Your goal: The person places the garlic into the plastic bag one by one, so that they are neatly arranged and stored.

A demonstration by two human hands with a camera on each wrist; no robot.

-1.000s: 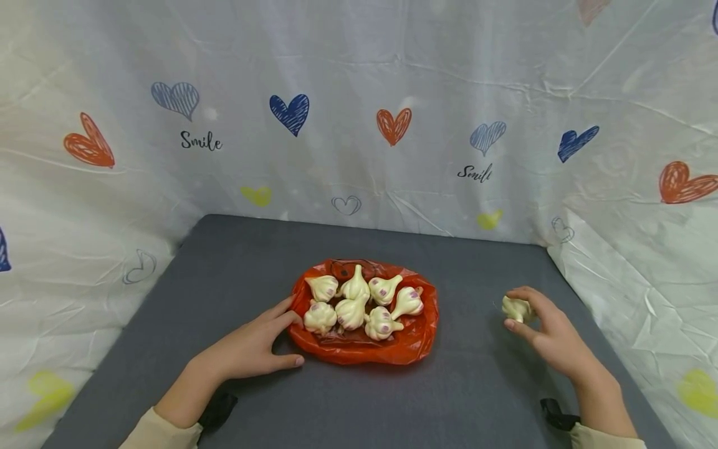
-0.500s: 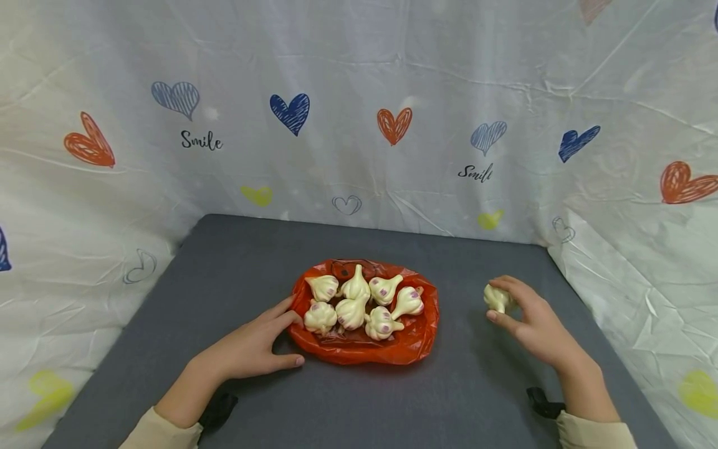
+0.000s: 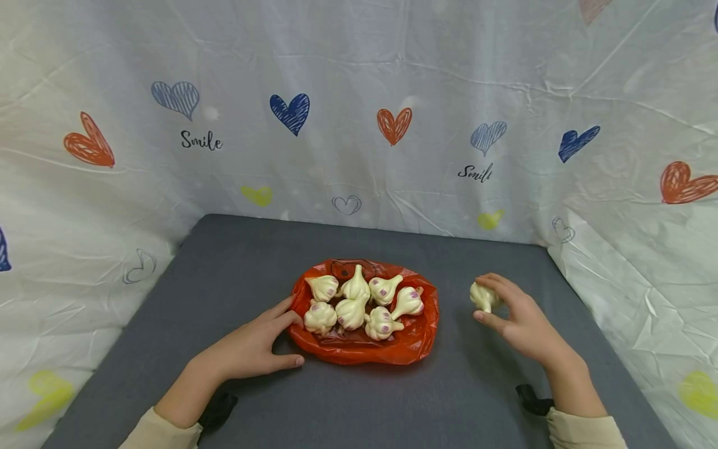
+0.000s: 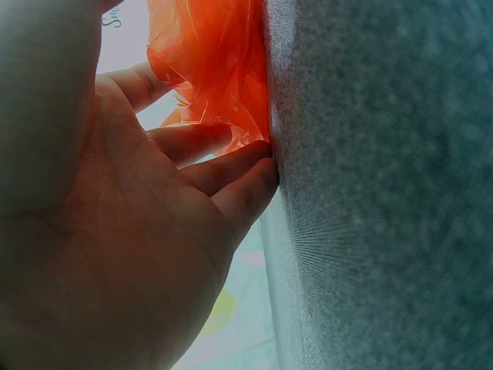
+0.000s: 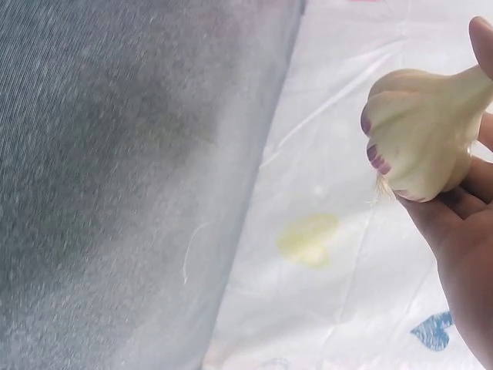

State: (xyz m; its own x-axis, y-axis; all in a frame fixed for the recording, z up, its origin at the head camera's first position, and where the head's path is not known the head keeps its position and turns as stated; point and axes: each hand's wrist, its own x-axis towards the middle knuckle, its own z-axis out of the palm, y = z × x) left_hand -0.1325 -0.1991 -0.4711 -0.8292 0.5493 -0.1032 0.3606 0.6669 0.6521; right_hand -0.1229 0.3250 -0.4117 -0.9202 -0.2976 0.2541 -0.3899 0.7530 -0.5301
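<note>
A red plastic bag [image 3: 364,356], its mouth spread wide, lies in the middle of the table in the head view. Inside are several pale garlic bulbs [image 3: 350,313] with purple marks. My left hand [image 3: 252,350] rests at the bag's left side, fingertips against the plastic and thumb out in front. In the left wrist view its relaxed fingers [image 4: 208,140] touch the crumpled orange-red side of the bag [image 4: 208,54]. Right of the bag, my right hand [image 3: 521,325] holds one garlic bulb [image 3: 482,298] above the table. Roots and a stem show on that garlic bulb [image 5: 420,131] in the right wrist view.
The dark grey table [image 3: 247,249] carries the bag. White sheeting printed with hearts [image 3: 348,81] hangs behind it and at both sides. A black strap [image 3: 217,411] is at the left wrist, another black strap [image 3: 534,399] at the right.
My right hand has moved left toward the bag with the garlic bulb in its fingers, its shadow moving along the table. The left hand and the bag have stayed put.
</note>
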